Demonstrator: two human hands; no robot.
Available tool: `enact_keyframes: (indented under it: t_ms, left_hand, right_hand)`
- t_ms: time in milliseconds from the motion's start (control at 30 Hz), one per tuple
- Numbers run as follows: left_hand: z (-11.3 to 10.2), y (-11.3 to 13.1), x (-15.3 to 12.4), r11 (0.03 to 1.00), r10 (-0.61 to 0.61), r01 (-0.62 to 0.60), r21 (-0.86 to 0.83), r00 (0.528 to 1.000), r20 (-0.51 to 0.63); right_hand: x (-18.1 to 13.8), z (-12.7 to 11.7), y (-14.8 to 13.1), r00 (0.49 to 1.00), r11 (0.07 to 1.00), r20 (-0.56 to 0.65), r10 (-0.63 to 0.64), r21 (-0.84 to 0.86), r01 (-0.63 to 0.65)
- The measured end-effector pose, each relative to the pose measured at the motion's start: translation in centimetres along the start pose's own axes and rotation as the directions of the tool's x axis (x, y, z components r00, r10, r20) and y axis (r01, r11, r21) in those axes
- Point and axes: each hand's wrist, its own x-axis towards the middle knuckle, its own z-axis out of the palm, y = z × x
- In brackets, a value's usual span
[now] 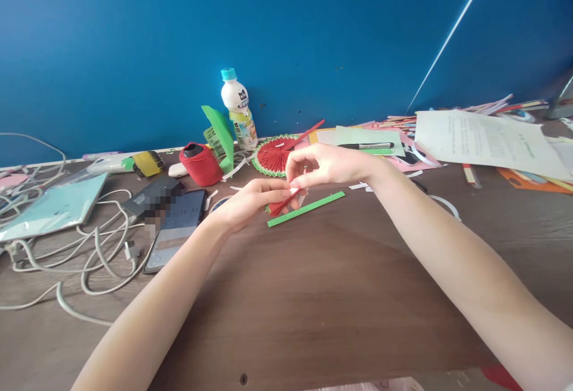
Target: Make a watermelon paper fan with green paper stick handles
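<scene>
My left hand [256, 201] is closed on a folded red paper [281, 206], which has a green edge at its left end. Against that paper, the thumb and fingers of my right hand [320, 165] pinch at a small white piece [293, 190]; its exact kind is too small to make out. Just below both hands a green paper strip [308, 208] lies on the table. Behind them rests a round pleated red paper fan [274, 155] with a green rim, and a thin red strip [310, 132] slants up beside it.
On the left are a phone [176, 230], tangled white cables [101, 259] and a red tape roll [201, 164]. A bottle [237, 104] stands by the blue wall [286, 33]. Further right are a black pen [370, 145] and a printed sheet [483, 143].
</scene>
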Motion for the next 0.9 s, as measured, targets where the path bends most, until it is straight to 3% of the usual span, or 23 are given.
enact_keyframes:
  t_ms: [233, 533, 700, 900]
  left_hand:
    - [-0.8, -0.2, -0.1, 0.973, 0.034, -0.04, -0.225, 0.999, -0.031]
    - [-0.9, -0.5, -0.1, 0.936, 0.039, -0.043, -0.35, 0.999, -0.02]
    - [-1.1, -0.7, 0.1, 0.924, 0.056, -0.04, -0.38, 0.998, 0.031]
    - [-0.9, -0.7, 0.0, 0.918, 0.07, -0.021, -0.396, 0.991, 0.11]
  right_hand:
    - [0.0, -1.2, 0.8, 0.992, 0.973, -0.026, -0.124, 0.193, 0.127]
    - [0.0, -1.3, 1.5, 0.996, 0.934, -0.011, -0.087, 0.346, 0.086]
    - [0.2, -0.8, 1.2, 0.993, 0.926, 0.002, -0.117, 0.362, 0.108]
    - [0.6, -0.4, 1.7, 0.972, 0.845, 0.034, -0.231, 0.502, 0.183]
